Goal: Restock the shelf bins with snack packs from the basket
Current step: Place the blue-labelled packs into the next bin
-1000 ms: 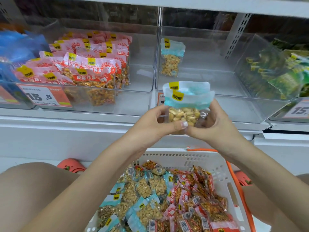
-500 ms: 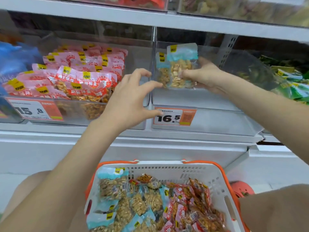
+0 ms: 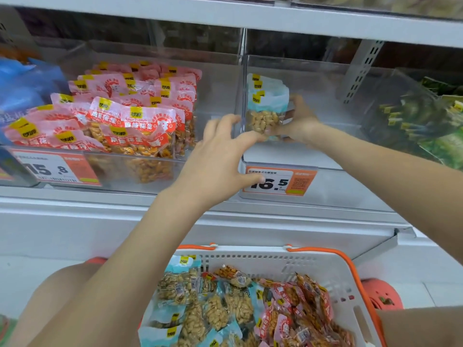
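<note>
A white shop shelf (image 3: 225, 216) fills the view, with clear plastic bins standing side by side on it. The middle bin (image 3: 325, 156), with the price tag 16.5 (image 3: 279, 181) on its front, is the landmark here. Left of this bin stands another bin (image 3: 150, 171) full of pink snack packs (image 3: 140, 126); right of it is a bin with green packs (image 3: 426, 116). Below the middle bin, on the floor, a white basket (image 3: 313, 266) with orange handles holds many blue and pink packs of nuts. Inside the middle bin, at its left wall, blue snack packs (image 3: 265, 106) of peanuts stand upright. The right hand (image 3: 299, 121) is inside the bin and grips the front pack with curled fingers. The left hand (image 3: 220, 159) is at the bin's front left corner, fingers relaxed and spread; its fingertips reach to the bottom of the pack.
</note>
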